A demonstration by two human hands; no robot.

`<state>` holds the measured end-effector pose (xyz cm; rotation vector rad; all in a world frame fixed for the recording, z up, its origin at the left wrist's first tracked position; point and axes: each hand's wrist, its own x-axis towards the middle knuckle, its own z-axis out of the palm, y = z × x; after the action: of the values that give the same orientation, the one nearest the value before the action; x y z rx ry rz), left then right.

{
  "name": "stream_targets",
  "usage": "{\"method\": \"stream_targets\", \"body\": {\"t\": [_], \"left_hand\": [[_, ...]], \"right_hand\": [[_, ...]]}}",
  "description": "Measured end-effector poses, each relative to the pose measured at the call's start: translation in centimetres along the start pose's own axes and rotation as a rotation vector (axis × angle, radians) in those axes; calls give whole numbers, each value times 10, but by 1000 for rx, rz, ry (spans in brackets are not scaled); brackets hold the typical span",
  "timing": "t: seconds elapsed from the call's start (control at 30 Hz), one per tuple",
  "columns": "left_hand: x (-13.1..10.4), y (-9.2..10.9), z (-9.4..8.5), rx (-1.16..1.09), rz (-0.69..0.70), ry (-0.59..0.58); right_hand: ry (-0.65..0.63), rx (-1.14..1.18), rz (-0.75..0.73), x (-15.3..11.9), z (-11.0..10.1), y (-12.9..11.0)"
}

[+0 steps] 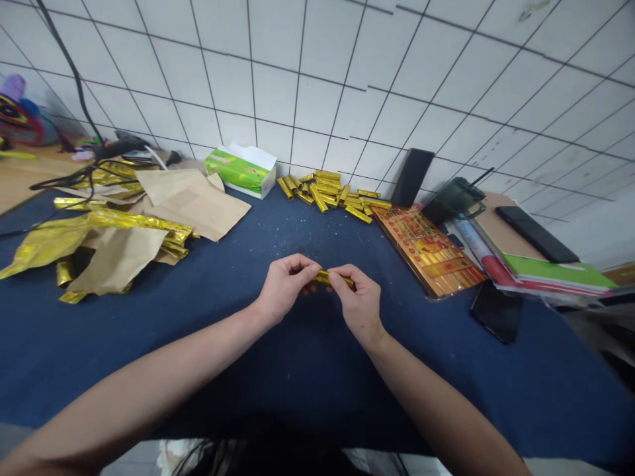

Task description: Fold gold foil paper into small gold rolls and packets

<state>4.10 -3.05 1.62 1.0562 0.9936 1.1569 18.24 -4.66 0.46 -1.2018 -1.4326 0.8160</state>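
My left hand [289,285] and my right hand [358,299] face each other over the middle of the blue cloth. Between them they pinch a small gold foil paper roll [325,276], one hand at each end. Thumbs and index fingers press on it, and the fingers cover much of its length. Beyond my hands, against the wall, lies a loose pile of similar gold rolls [320,196]. To the right rests a stack of printed gold and red paper sheets [431,254], seemingly in clear plastic.
Crumpled gold foil [44,248] and brown paper [193,198] cover the left side, near a black cable [74,73]. A green tissue pack [241,170] stands by the tiled wall. At right are a dark phone [413,177], a dark cup [454,200], books [555,271] and a black phone [496,311].
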Motion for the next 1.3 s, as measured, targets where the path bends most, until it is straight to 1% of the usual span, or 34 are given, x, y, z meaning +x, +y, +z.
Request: {"method": "stream_targets", "body": {"t": [0.2, 0.43, 0.63, 0.73, 0.8, 0.9, 1.03, 1.13, 1.3], "left_hand": [[1, -1, -1, -47, -47, 7], [2, -2, 0, 7, -46, 55], [2, -3, 0, 30, -11, 45], [2, -4, 0, 30, -13, 14], [2, -4, 0, 30, -15, 3], [2, -5, 0, 12, -6, 19], [4, -6, -1, 4, 27, 54], [5, -4, -2, 20, 43, 51], [5, -4, -2, -4, 6, 5]], "right_hand": [[17, 8, 11, 1, 1, 1], [9, -15, 3, 1, 1, 2], [5, -16, 17, 0, 1, 3], [-6, 5, 40, 0, 1, 6], [-20, 0, 21, 0, 1, 7], [-19, -5, -9, 0, 2, 9], [8, 48, 29, 1, 3, 8], [13, 76, 32, 2, 3, 6], [27, 65, 14, 4, 2, 6]]}}
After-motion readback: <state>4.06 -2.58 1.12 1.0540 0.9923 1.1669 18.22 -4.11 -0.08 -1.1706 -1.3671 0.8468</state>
